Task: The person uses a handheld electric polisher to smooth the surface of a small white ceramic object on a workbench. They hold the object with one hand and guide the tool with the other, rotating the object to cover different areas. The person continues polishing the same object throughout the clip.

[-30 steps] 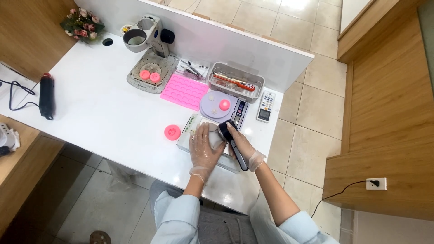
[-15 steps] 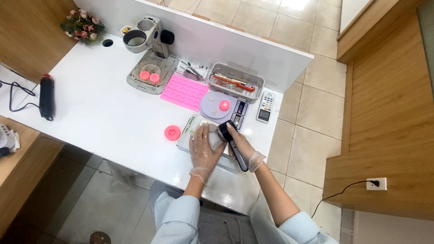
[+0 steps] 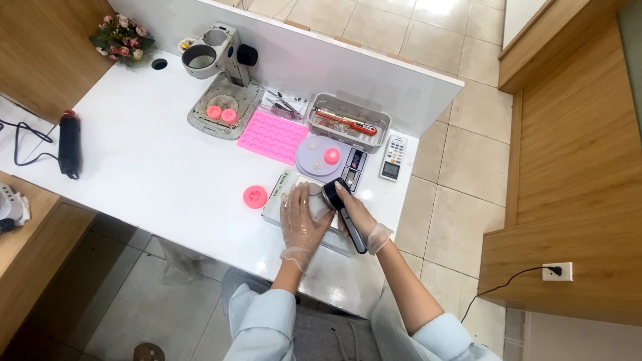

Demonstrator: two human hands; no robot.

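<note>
Nearest the body, the left hand (image 3: 304,224) in a clear glove lies flat with fingers spread, pressing down on a small pale object (image 3: 317,200) that sits on a light rectangular tray (image 3: 281,194) near the front edge of the white table (image 3: 147,167). What the pale object is cannot be told — the hand covers most of it. Just beside it, the gloved right hand (image 3: 358,217) has its fingers wrapped around a black handheld tool (image 3: 344,214), whose dark rounded head points up toward the pale object and touches or nearly touches it; which of the two is unclear.

Left of the tray, a round pink piece (image 3: 255,196) lies alone on the table. Behind the hands stands a small digital scale (image 3: 328,159) with a lavender round plate and a pink ball on it, and to its right a white remote control (image 3: 393,158).

Farther back lie a pink silicone mould (image 3: 273,137) with rows of hollows, a clear bin (image 3: 348,122) holding a red tool, and a grey microscope stand (image 3: 224,73) with two pink pieces on its base. At the far left edge — well apart from the hands — rest a black corded tool (image 3: 69,144) and a small bunch of flowers (image 3: 124,38).
</note>
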